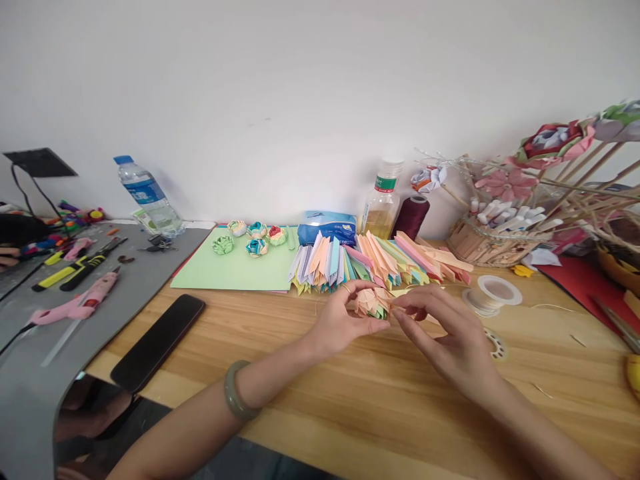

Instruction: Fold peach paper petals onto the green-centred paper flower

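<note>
Between the thumb and fingers of my left hand (345, 320) is a small folded paper flower (373, 301), peach on the outside with green near its lower edge. My right hand (440, 323) pinches at the flower's right edge. What lies exactly between those fingertips is partly hidden. Behind both hands lie bundles of folded paper strips (325, 263) in several pastel colours. A white spool (493, 295) stands right of my right hand, with thin cord around it. Several finished paper flowers (257, 230) rest on a green paper sheet (225, 270).
A black phone (157, 343) lies at the left of the wooden table. Further left, a pink glue gun (80, 303) and cutters (83, 267) are on a grey mat. Bottles (150, 197) stand along the wall. A basket (493, 243) holds markers and paper flowers at right.
</note>
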Tool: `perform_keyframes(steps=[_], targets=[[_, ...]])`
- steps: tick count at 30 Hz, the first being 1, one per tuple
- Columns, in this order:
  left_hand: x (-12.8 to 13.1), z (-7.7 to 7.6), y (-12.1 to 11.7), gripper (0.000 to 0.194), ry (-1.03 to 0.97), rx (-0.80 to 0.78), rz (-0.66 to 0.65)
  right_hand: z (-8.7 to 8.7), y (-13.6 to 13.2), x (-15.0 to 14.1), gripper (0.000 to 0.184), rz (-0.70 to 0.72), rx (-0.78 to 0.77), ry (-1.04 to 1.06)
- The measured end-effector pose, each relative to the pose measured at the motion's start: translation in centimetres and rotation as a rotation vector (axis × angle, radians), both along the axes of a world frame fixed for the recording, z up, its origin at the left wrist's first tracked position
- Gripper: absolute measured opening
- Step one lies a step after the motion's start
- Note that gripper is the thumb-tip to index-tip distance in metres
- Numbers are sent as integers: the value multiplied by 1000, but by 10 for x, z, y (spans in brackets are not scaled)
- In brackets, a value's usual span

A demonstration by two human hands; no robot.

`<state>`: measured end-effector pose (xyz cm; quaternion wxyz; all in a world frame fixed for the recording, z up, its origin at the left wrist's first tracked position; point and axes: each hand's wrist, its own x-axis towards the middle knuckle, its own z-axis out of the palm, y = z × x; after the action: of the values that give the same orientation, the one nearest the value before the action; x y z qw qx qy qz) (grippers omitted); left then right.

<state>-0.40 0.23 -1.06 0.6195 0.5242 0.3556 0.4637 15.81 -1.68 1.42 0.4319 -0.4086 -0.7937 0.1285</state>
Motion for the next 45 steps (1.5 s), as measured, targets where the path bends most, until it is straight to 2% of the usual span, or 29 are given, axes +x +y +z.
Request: perform_keyframes(steps=[7,11,14,20,25,29,33,38,45], targets=[[0,0,-1,46,4,2,-22,-4,1,2,14,-1,111,-98],[0,2,-2,52,9,-22,-12,-6,3,2,15,-48,112,-85],[1,3,-3,49,8,-74,15,-6,4,2,17,-66,83,-61],[3,2,-3,44,-1,-93,-100,-6,7,4,17,11,56,-105],[2,4,-3,36,21,-117,-102,-11,9,8,16,-29,134,-161],[2,3,-4,46,2,-149,-125,-10,9,8,13,-42,151,-178],[2,2,-3,42,1,-148,-81,-7,7,6,8,-36,103,-152],[2,6,-3,36,8,-151,-100,-7,7,6,7,-28,21,-129],[2,9,-3,34,23,-197,-87,-2,8,4,14,-20,-284,-76]])
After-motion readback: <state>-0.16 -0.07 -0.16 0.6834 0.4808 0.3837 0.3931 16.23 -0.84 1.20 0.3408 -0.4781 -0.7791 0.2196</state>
